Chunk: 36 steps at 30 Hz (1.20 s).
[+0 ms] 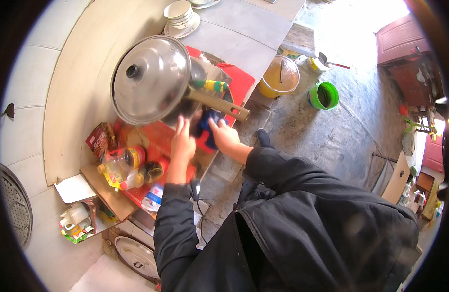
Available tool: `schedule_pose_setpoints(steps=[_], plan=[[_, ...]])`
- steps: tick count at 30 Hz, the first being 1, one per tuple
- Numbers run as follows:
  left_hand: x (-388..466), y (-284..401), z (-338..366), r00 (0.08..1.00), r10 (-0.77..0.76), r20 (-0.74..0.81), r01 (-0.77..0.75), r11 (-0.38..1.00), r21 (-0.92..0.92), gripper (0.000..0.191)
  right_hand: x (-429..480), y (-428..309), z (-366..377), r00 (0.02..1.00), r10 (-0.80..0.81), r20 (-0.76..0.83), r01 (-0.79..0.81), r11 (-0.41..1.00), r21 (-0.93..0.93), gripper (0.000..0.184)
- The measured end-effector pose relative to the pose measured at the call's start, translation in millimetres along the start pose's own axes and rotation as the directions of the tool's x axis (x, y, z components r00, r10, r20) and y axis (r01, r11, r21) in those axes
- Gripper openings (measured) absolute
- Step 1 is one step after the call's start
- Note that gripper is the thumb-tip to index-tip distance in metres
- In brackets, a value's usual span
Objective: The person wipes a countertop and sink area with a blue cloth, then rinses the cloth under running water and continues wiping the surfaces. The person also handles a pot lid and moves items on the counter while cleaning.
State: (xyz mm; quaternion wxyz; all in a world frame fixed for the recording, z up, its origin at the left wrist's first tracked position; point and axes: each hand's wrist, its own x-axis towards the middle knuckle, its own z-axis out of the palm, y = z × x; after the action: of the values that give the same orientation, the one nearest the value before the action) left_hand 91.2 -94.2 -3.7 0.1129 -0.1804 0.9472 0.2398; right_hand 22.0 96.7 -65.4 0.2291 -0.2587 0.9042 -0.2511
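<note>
A dark blue cloth with a red part (206, 127) lies under the fingers of my right hand (225, 135), which grips it beside the counter's front edge. My left hand (183, 140) is just left of the cloth, its fingers stretched towards the pan; whether it touches anything below is blurred. Beyond both hands stands a pan with a domed metal lid (151, 80). Its long handle (221, 104) reaches out above the cloth. A green and yellow wrapped handle (211, 85) lies behind the pan's handle.
Bottles (148, 172), a clear plastic jug (115, 162) and a red packet (100, 140) crowd the counter's left part. Stacked bowls (179, 14) stand at the back. A yellow lidded bucket (279, 76) and a green bucket (323, 95) stand right of the counter.
</note>
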Motion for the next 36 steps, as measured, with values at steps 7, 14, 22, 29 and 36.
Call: schedule_pose_setpoints(steps=[7, 14, 22, 29, 36], plan=[[0, 11, -1, 1.0, -0.007, -0.023, 0.008, 1.0, 0.011, 0.07, 13, 34, -34, 0.881, 0.241, -0.407, -0.119, 0.946, 0.301, 0.033], [0, 10, 2, 0.998, 0.008, -0.057, -0.006, 0.999, 0.034, 0.07, 12, 33, -22, 0.866, -0.31, -0.393, 0.243, 0.947, -0.211, 0.063], [-2, 10, 0, 0.999, -0.015, -0.042, 0.014, 1.0, -0.014, 0.073, 3, 41, -2, 0.917, -0.18, -0.355, 0.22, 0.973, 0.075, 0.059], [-3, 8, 6, 0.997, -0.019, -0.072, 0.017, 0.999, -0.031, 0.074, -4, 24, -30, 0.911, 0.134, -0.39, 0.01, 0.938, 0.348, 0.043], [-3, 5, 11, 0.994, 0.0, -0.107, -0.003, 1.0, -0.026, 0.073, 33, -9, -39, 0.94, 0.183, -0.287, -0.171, 0.983, 0.064, 0.06]])
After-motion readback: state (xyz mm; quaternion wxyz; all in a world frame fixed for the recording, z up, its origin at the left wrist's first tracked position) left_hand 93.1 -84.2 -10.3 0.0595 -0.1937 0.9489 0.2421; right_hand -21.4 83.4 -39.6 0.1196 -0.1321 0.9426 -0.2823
